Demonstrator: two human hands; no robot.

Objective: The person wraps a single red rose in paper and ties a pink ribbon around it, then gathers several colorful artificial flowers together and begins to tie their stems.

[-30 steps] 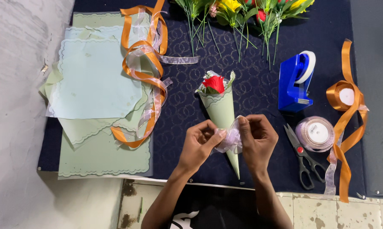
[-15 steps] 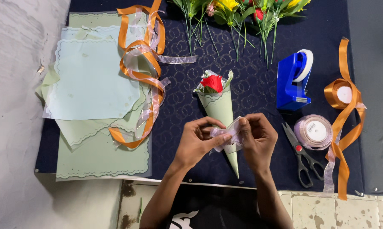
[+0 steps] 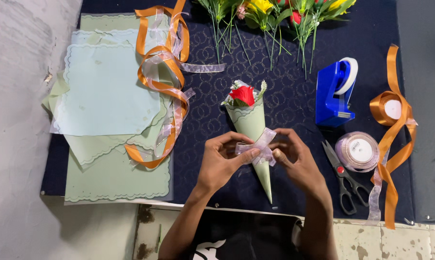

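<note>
Pinching a sheer lilac ribbon (image 3: 257, 148) between them, the left hand (image 3: 223, 161) and right hand (image 3: 297, 161) grip it across a green paper cone (image 3: 253, 130) on the worktop (image 3: 294, 72).

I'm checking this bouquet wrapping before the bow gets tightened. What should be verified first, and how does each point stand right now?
1. Both hands on the bow: ok, left hand and right hand pinch the sheer ribbon bow.
2. Bow sits on the green paper cone: ok.
3. Red flower seated in the cone's mouth: ok.
4. Knot tight: cannot tell.
5. Scissors close by: ok, beside the right hand.
6. Cone tip uncrushed: ok.
</note>
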